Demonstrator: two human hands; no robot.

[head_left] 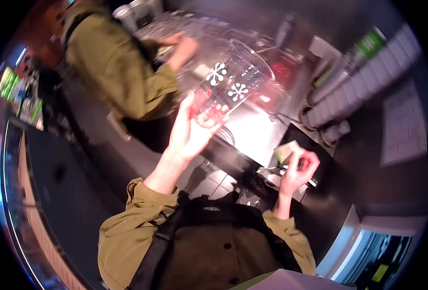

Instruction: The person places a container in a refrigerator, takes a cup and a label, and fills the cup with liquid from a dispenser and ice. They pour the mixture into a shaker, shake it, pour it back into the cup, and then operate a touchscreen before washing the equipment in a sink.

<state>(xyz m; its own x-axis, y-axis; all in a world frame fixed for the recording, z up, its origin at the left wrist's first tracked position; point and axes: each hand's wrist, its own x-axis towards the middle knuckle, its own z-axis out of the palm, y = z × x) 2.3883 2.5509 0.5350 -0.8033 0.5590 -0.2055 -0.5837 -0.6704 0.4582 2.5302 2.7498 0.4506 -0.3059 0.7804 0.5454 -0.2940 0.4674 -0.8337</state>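
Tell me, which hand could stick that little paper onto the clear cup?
Probably the right hand: its fingers already pinch the small paper by the counter. The left hand is busy holding the clear plastic cup up by its base.

I see a dark counter [349,169] running across the right part of the view, and I take it as my landmark. On its far side a bright steel surface [252,130] shines strongly under the light. Beyond the counter, tall stacks of cups [363,77] lie along the wall. Below the counter the floor [209,181] has pale tiles. Far left of the counter, coloured lit shelves [16,92] glow.
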